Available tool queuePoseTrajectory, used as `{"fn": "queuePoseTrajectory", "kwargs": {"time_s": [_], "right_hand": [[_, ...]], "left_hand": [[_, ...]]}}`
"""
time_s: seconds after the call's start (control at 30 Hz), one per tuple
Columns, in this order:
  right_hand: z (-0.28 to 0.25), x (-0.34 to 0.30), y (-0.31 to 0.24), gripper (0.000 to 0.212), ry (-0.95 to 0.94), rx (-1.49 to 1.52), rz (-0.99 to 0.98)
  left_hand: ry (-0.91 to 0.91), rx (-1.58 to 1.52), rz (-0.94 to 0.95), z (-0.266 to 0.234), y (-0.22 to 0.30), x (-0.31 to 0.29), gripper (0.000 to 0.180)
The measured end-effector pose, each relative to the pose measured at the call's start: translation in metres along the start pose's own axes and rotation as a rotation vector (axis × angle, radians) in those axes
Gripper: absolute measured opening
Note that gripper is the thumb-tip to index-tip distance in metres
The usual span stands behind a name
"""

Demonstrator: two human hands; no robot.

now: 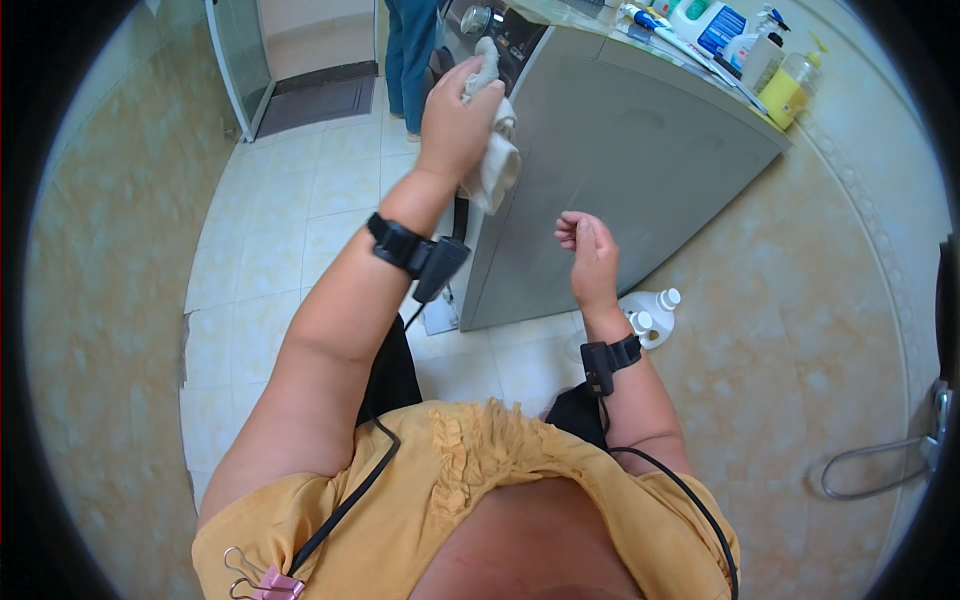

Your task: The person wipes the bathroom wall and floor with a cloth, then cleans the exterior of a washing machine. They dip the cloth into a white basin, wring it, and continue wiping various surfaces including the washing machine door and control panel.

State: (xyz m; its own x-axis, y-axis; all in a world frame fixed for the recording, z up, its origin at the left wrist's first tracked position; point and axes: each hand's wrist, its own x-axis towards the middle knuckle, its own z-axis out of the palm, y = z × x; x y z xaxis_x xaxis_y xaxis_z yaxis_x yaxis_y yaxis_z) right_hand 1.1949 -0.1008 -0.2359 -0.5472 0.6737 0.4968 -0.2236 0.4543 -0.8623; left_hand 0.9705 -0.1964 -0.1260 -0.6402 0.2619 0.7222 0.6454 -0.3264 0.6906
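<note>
My left hand (452, 125) is closed around a crumpled off-white cloth (494, 170), held up at the front edge of a grey appliance (590, 130) that looks like a washing machine. Part of the cloth pokes up past my fingers toward the dark front panel, beside a round silver knob (476, 20). The rest hangs down along the front corner; whether it touches the panel I cannot tell. My right hand (592, 258) hovers in front of the appliance's grey side, fingers curled in, with nothing visible in them.
Along the appliance's top stand a white-and-blue bottle (718, 28), a yellow pump bottle (790, 90) and a toothbrush-like white stick (668, 35). White jugs (658, 312) sit on the floor by the right wall. Someone in blue trousers (408, 55) stands beyond, near an open door (238, 65).
</note>
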Motion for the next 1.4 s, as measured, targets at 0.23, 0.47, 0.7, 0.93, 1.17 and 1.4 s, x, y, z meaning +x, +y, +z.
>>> {"fn": "queuePoseTrajectory", "kwargs": {"time_s": [0.23, 0.47, 0.7, 0.93, 1.17, 1.4], "right_hand": [[0.001, 0.000, 0.002, 0.035, -0.030, 0.009, 0.031], [0.011, 0.000, 0.007, 0.035, -0.048, -0.005, 0.041], [0.031, 0.003, 0.017, 0.035, -0.085, -0.035, 0.043], [0.037, 0.005, 0.022, 0.035, -0.038, 0.018, 0.033], [0.032, 0.002, 0.021, 0.037, -0.021, -0.023, 0.000], [0.033, 0.004, 0.017, 0.037, -0.016, 0.024, 0.005]], "left_hand": [[0.067, -0.063, -0.159, 0.010, -0.059, -0.056, 0.048], [0.029, 0.262, -0.037, 0.010, -0.092, -0.146, 0.048], [-0.135, 0.348, -0.157, 0.003, -0.118, -0.210, 0.044], [-0.191, 0.040, -0.860, -0.028, -0.136, -0.200, 0.044], [0.163, -0.024, -0.316, -0.040, -0.084, -0.130, 0.044], [0.172, 0.106, -0.022, 0.012, -0.068, -0.138, 0.038]]}}
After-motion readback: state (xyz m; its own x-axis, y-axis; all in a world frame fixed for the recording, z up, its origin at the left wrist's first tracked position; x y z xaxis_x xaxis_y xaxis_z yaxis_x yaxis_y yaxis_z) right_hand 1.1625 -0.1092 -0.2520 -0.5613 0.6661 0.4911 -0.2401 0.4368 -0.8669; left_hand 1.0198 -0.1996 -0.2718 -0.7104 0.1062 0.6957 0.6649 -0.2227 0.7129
